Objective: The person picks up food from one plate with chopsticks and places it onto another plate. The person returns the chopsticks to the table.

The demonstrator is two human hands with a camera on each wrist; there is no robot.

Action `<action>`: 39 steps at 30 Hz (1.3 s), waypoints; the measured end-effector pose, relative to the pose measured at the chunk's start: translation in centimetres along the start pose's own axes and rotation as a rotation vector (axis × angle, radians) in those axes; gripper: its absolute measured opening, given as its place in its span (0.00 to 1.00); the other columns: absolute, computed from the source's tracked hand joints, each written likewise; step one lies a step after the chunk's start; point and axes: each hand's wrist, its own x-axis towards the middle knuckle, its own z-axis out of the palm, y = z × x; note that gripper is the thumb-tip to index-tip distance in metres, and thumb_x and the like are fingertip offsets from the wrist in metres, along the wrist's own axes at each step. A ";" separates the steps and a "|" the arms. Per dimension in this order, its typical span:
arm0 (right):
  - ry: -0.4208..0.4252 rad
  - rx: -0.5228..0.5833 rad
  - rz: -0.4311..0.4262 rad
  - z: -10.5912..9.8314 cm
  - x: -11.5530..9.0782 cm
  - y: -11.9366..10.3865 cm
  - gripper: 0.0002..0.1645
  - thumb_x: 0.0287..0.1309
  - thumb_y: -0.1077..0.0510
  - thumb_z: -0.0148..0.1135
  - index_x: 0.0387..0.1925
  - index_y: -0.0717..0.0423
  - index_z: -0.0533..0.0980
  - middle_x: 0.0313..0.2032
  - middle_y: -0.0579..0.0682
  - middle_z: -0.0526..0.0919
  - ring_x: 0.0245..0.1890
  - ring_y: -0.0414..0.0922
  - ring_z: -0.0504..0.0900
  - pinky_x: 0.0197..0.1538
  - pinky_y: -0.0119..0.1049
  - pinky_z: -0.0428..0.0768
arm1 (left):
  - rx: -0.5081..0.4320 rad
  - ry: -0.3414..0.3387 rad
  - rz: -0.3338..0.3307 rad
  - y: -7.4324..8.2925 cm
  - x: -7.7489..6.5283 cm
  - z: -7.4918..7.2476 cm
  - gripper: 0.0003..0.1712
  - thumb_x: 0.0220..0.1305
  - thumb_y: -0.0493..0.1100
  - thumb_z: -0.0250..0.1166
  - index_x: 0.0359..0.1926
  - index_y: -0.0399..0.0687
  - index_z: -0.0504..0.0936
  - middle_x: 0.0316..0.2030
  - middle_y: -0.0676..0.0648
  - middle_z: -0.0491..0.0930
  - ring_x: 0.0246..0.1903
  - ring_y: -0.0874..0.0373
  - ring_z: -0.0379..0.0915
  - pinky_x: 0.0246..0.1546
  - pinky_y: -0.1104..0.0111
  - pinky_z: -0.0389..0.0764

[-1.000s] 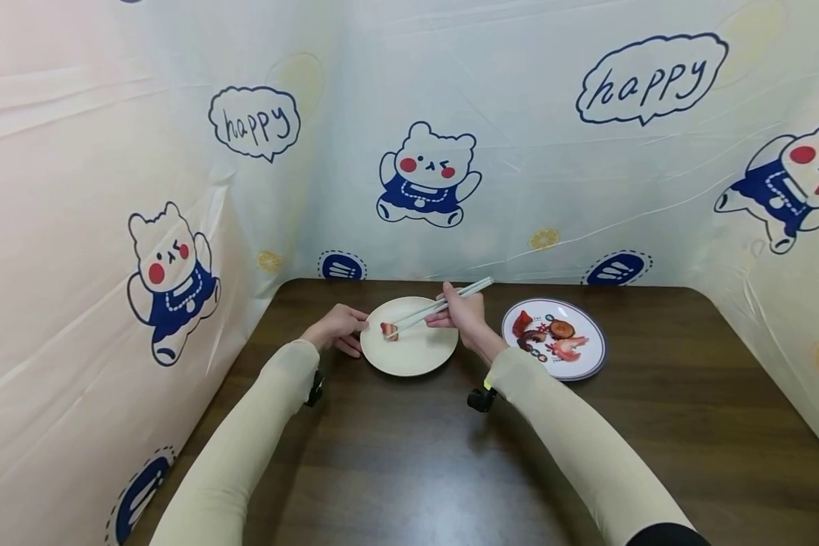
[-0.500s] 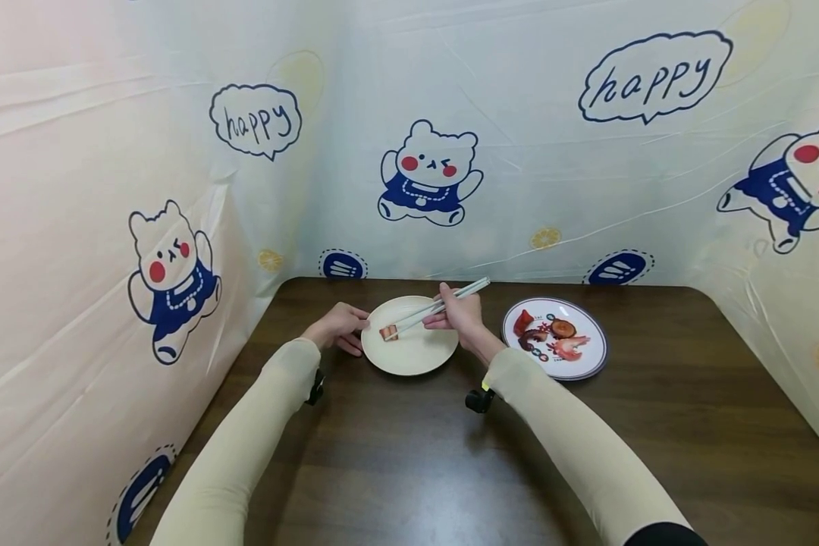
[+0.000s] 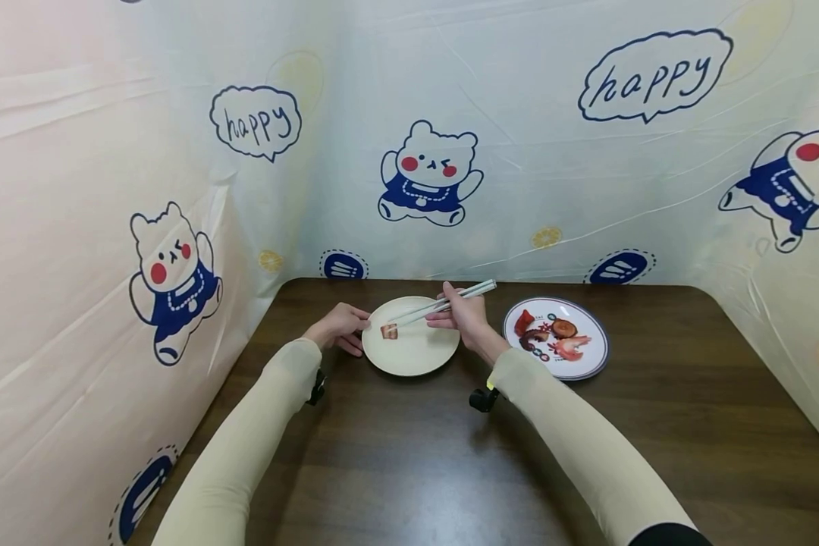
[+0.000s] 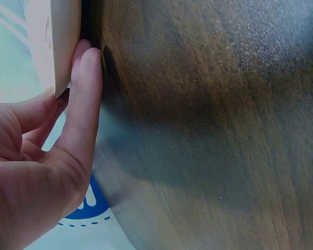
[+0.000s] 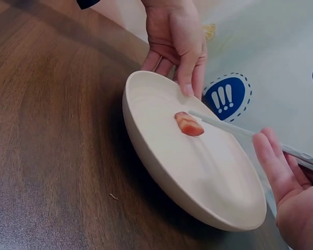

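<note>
My left hand (image 3: 337, 327) holds the left edge of a cream plate (image 3: 416, 358), thumb at the rim and fingers around its outer side, as the left wrist view shows. In my right hand (image 3: 469, 317) is a pair of pale chopsticks (image 3: 479, 289), slanting down to the left over the plate. On the plate's left part lies a small red-and-white piece of food (image 5: 189, 125). The chopstick tips reach the edge of this piece in the right wrist view.
Right of my right hand stands a white, dark-rimmed plate (image 3: 576, 370) bearing several food pieces, partly behind my forearm. Both plates are near the back of the dark wooden table (image 3: 396, 455). A printed curtain (image 3: 519, 189) encloses the back and sides.
The chopsticks have shifted slightly right with my right hand, their tips going from over the food piece to its right edge. The piece has turned a little. My left hand stays put.
</note>
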 end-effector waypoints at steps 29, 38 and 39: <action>-0.020 0.043 0.034 -1.2 -0.2 -0.5 0.18 0.75 0.59 0.64 0.53 0.72 0.78 0.27 0.59 0.83 0.21 0.44 0.85 0.36 0.44 0.92 | -0.003 -0.002 0.002 -0.1 0.0 -0.1 0.24 0.81 0.38 0.57 0.73 0.39 0.75 0.53 0.34 0.81 0.29 0.49 0.86 0.36 0.56 0.92; -0.033 0.030 0.018 -1.4 -0.6 -0.9 0.17 0.73 0.64 0.64 0.56 0.73 0.77 0.31 0.61 0.85 0.24 0.45 0.87 0.38 0.44 0.92 | 0.010 -0.001 0.000 0.1 0.1 0.2 0.23 0.81 0.38 0.58 0.72 0.38 0.75 0.54 0.34 0.81 0.30 0.49 0.86 0.36 0.57 0.92; -0.032 0.021 0.020 -1.5 -0.6 -0.9 0.18 0.74 0.63 0.63 0.57 0.73 0.76 0.32 0.63 0.85 0.24 0.46 0.87 0.38 0.44 0.92 | 0.012 0.000 0.000 0.1 0.1 0.3 0.23 0.81 0.38 0.58 0.72 0.38 0.75 0.54 0.33 0.81 0.30 0.49 0.86 0.36 0.57 0.92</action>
